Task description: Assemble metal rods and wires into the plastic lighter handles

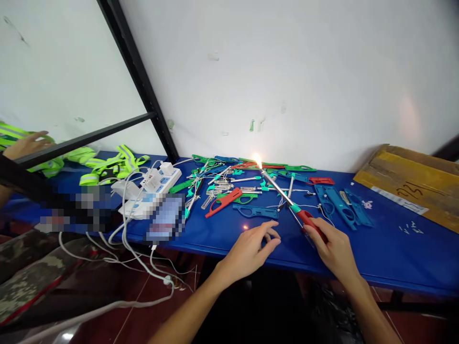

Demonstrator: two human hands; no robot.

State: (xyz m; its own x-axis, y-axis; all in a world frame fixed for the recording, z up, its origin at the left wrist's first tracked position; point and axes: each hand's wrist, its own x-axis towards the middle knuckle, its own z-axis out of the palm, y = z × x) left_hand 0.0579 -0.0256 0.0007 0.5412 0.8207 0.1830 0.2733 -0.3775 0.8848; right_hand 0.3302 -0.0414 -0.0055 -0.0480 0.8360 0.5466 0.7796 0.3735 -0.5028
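Head view shows us a white wall [272, 95] behind a long blue table [380, 253]. At the table's right end sits a taped cardboard box [412, 184]; toward the left, beyond a black metal post [134, 62], lie yellow-green reflective straps [125, 165], with another person's hand [28, 144] by more of them. Nearer us, a white power strip [152, 196] carries plugs and cables beside a pixelated device [165, 217]. Our left hand [249, 249] is empty above the front edge, its fingers loosely curled and the thumb apart from them. Our right hand [335, 249] wraps its fingers round the red handle of a lighter [294, 207], tilted above the table's middle, its metal tube pointing up and leftward. Around and behind it we see blue handle shells [256, 211], a red shell [224, 203] and loose metal tubes [245, 179]. At the lighter's tip burns a small flame [258, 160].
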